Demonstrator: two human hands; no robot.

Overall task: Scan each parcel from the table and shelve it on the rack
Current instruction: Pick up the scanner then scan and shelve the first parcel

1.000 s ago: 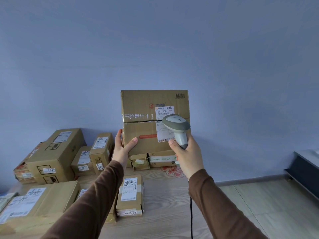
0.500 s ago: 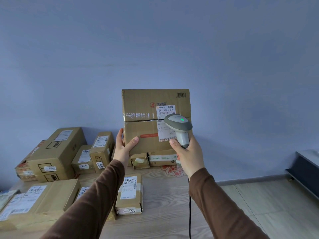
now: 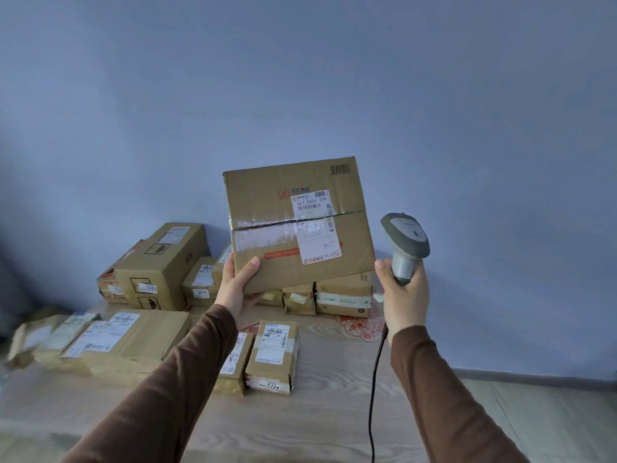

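I hold a brown cardboard parcel (image 3: 277, 225) up above the table, its taped face and white shipping label toward me, tilted slightly. My left hand (image 3: 237, 285) grips its lower left corner, thumb on the front. My right hand (image 3: 404, 297) grips the handle of a grey barcode scanner (image 3: 405, 240), which sits to the right of the parcel and apart from it. A black cable (image 3: 374, 379) hangs from the scanner. The rack is out of view.
The wooden table (image 3: 334, 389) carries several more parcels: a large box (image 3: 160, 262) at the back left, flat ones (image 3: 113, 342) at the left, small ones (image 3: 273, 355) in the middle and others (image 3: 344, 294) behind the held parcel. A blue wall stands behind.
The scanner has moved off the parcel's label to the right, and its green light is off. The parcel has tilted slightly. My view has shifted, bringing the table closer.
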